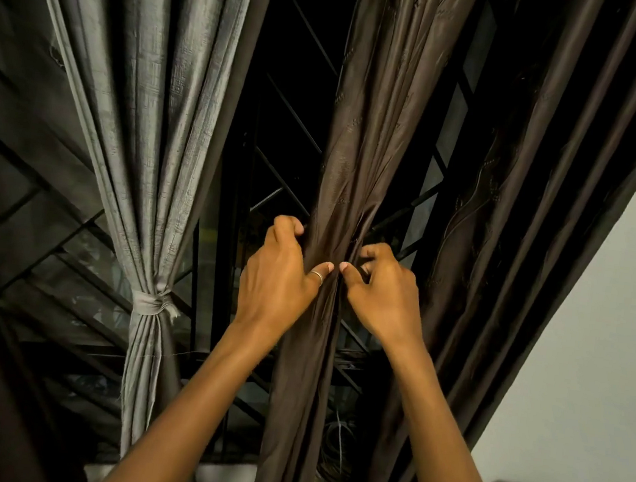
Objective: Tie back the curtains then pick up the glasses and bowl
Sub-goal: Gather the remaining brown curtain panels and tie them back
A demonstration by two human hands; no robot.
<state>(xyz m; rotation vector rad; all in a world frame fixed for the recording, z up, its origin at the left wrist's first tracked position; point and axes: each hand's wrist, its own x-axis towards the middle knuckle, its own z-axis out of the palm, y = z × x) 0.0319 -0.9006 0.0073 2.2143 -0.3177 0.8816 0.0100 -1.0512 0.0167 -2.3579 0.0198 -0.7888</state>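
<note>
1. Dark window grille (294, 119) fills the background from my head view, with a pale wall (597, 312) on the right; no glasses or bowl anywhere in sight from here.
2. Over on the left I can see the grey curtain (153, 103), already cinched by a tie (149, 303) low down, so I judge that half done.
3. Centre frame now: the brown curtain (353, 145) hangs as a gathered bundle, its long axis running near vertical from the top of frame to the sill.
4. Left hand (279, 272) sits on the bundle's left flank, fingers curled round behind the cloth, thumb pressed onto the front. It is clamped on the fabric, a ring showing on the thumb.
5. Right hand (380, 287) mirrors it on the right flank, thumb pinching a fold, fingers hooked into the cloth.
6. Key relation: the 2 thumbs nearly meet at the bundle's front, level with each other, so the curtain lies directly between the hands, neither nearer.
7. Both forearms reach up and forward from the bottom of frame, converging on the bundle, wrists fairly straight.
8. My call: the wrap or knot around this bundle comes next, crosswise to its axis. I cannot make out a separate tie strip here.
</note>
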